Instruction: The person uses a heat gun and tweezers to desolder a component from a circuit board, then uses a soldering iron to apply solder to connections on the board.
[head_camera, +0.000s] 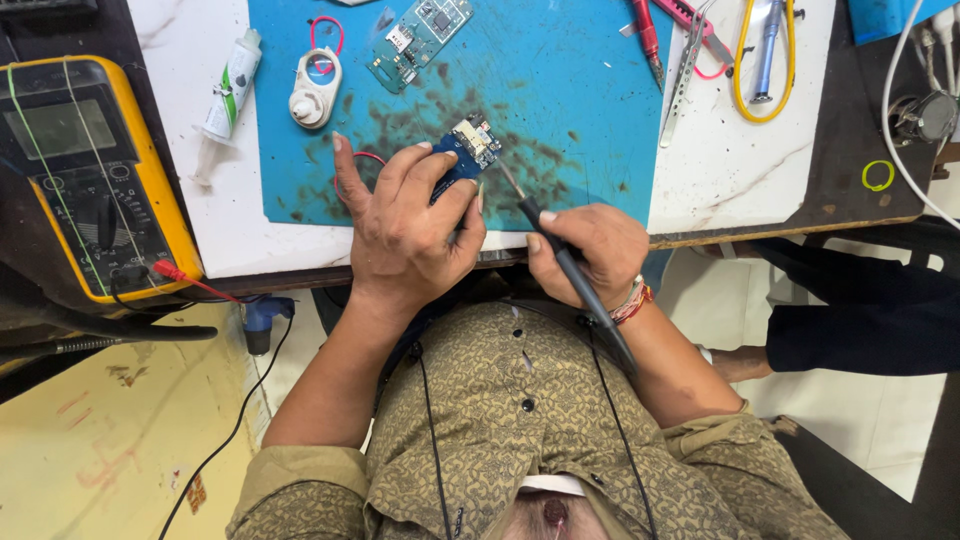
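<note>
Soldering a small blue circuit board (466, 150) over the stained blue mat (560, 70): left hand (405, 235) pinches the board steady; right hand (590, 250) closed around the soldering iron (560, 255), whose tip should touch only the joint, near the board's edge.

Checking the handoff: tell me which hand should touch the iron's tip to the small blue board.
Right. The right hand already grips the soldering iron, its tip just beside the small blue board. The left hand is occupied pinning that board on the blue mat.
</note>
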